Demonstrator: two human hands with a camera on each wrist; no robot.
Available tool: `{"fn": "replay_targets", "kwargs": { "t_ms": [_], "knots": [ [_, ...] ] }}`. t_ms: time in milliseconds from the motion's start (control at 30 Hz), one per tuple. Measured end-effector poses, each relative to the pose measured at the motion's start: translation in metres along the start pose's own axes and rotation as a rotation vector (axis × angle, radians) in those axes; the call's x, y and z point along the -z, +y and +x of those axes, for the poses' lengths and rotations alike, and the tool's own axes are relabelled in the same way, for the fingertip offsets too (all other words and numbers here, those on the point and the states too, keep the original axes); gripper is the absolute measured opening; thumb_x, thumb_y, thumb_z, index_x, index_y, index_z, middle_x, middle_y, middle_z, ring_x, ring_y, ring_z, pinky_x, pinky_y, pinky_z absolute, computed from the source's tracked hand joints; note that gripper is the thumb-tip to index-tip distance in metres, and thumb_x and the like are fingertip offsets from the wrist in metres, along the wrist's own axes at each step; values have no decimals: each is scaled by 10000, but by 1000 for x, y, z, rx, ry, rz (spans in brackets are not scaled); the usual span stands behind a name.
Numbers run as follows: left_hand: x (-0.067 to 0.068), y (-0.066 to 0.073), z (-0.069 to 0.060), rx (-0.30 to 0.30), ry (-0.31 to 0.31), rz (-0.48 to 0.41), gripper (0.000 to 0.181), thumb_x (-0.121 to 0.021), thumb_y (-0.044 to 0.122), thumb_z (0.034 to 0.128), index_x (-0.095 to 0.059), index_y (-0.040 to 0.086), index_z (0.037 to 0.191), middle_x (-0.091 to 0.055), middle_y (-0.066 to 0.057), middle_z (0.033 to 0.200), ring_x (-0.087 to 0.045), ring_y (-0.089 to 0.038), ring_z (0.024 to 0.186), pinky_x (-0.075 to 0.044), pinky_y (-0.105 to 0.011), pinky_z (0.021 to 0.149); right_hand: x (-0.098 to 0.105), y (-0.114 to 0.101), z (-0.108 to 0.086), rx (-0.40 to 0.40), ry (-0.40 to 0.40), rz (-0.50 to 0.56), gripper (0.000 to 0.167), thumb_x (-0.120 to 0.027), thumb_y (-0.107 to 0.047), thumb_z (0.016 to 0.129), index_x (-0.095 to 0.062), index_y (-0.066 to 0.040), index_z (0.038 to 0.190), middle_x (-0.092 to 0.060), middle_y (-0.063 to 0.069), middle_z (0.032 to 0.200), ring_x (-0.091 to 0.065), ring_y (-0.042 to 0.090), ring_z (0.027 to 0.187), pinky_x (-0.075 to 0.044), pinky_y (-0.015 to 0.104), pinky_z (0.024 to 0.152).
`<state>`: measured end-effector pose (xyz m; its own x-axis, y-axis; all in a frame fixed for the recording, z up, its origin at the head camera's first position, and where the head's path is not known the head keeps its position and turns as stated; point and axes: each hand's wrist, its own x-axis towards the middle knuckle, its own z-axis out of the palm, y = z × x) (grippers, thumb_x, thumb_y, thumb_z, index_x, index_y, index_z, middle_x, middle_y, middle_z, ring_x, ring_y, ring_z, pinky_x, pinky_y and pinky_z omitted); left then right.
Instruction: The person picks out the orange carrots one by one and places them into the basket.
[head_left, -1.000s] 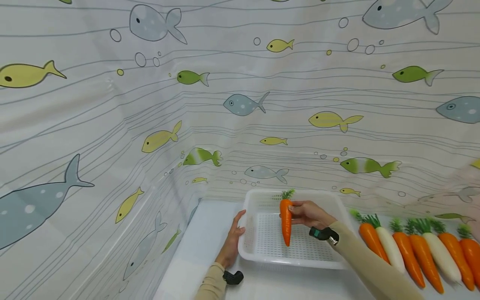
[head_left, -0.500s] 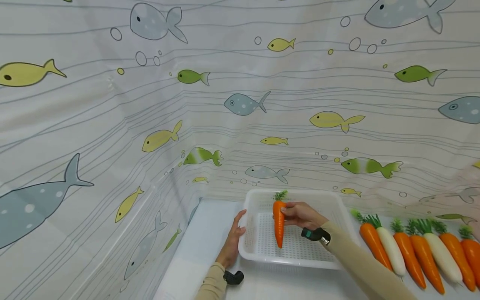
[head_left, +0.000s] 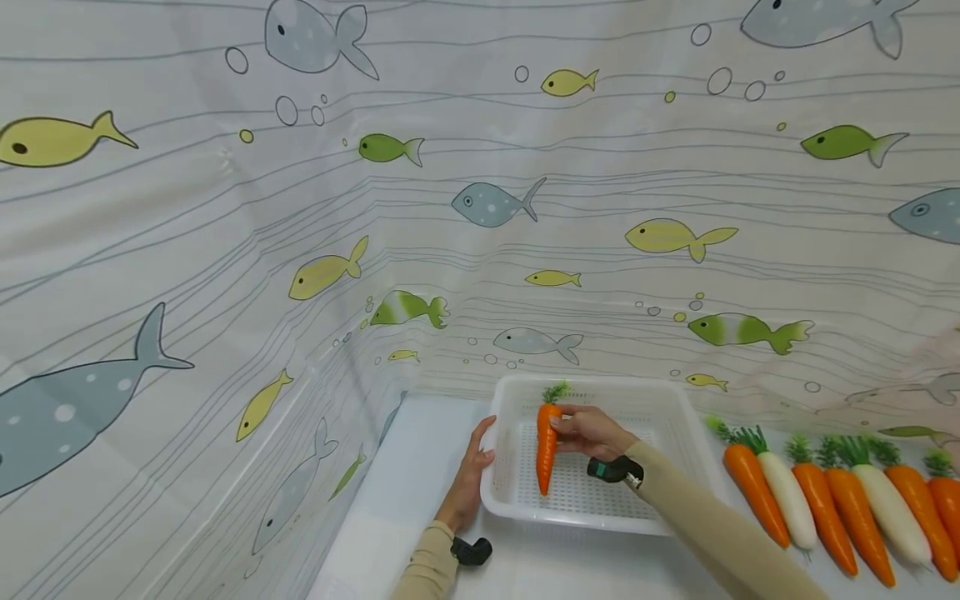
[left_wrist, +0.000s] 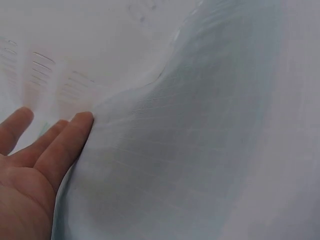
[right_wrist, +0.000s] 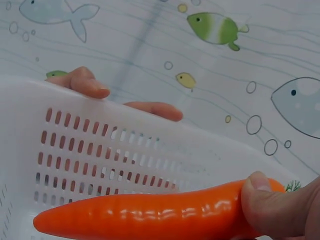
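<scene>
An orange carrot (head_left: 546,454) with a green leafy top is pinched in my right hand (head_left: 592,432), over the left half of a white perforated basket (head_left: 577,521). In the right wrist view the thumb presses the thick end of the carrot (right_wrist: 150,215), whose tip points left. My left hand (head_left: 467,479) rests against the outside of the basket's left wall, with fingertips at the rim. The left wrist view has the fingers of the left hand (left_wrist: 40,170) extended, touching the basket's slotted wall (left_wrist: 42,65).
To the basket's right lies a row of several carrots (head_left: 825,517) and white radishes (head_left: 787,500) with green tops. A fish-patterned sheet (head_left: 465,275) hangs behind and on the left. The white table (head_left: 405,483) shows left of the basket.
My right hand has carried the carrot leftward within the basket's bounds, toward its left wall. The left hand stays at the basket's left side. The head view has shifted slightly.
</scene>
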<state>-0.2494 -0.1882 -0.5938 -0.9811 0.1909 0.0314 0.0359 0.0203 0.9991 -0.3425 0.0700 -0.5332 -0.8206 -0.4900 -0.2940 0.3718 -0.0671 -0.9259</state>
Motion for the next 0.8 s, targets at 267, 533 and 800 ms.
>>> {"fn": "replay_targets", "kwargs": {
  "t_ms": [267, 533, 800],
  "knots": [
    [-1, 0, -1, 1, 6, 2, 623, -393, 457, 1058, -218, 471, 1656, -101, -3, 1791, -400, -357, 1483, -525, -310, 1036, -10, 6, 6, -13, 18, 1, 535, -580, -33, 1064, -414, 101, 1554, -665, 182, 1222, -696, 242, 1007, -617, 519, 994],
    [0, -1, 2, -20, 3, 24, 655, -399, 464, 1045, -209, 427, 1671, -97, -29, 1792, -342, -377, 1531, -465, -380, 1126, -17, 9, 16, -25, 52, -12, 541, -633, -11, 1024, -458, 96, 1524, -677, 217, 1245, -709, 249, 989, -620, 532, 981],
    [0, -3, 2, -19, 9, 34, 651, -390, 464, 1049, -211, 422, 1673, -87, -37, 1795, -286, -398, 1564, -418, -550, 1203, -22, 13, 20, -38, 75, 1, 561, -665, 28, 993, -465, 108, 1510, -623, 290, 1374, -717, 280, 1053, -591, 545, 1025]
  ]
}}
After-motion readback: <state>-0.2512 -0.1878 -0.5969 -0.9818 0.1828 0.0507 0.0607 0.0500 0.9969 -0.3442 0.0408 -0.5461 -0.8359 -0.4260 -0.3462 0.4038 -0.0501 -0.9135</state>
